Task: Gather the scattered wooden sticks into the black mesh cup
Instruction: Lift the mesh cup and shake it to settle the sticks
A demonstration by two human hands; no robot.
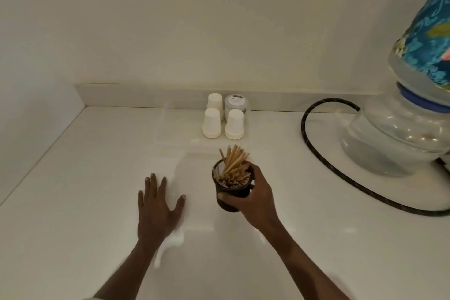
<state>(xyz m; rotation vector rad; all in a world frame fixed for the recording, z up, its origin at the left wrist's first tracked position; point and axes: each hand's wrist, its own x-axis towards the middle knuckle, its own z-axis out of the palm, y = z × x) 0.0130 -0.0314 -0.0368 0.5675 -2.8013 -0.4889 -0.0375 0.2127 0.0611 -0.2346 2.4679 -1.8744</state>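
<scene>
Left hand (155, 209) flat on tabletop (73, 202), fingers spread; right hand (255, 200) gripping cup (231, 196) full of upright sticks (233, 161).

Cream walls (170, 19) met a glossy white counter (97, 178) at a low backsplash (146, 95); lighting was warm, dim.

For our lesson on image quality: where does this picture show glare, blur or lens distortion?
Head view: soft glare patches on the glossy counter near the left hand; warm, dim light; wide-angle bending of the counter edge and water bottle; slight softness around the black mesh cup.
</scene>
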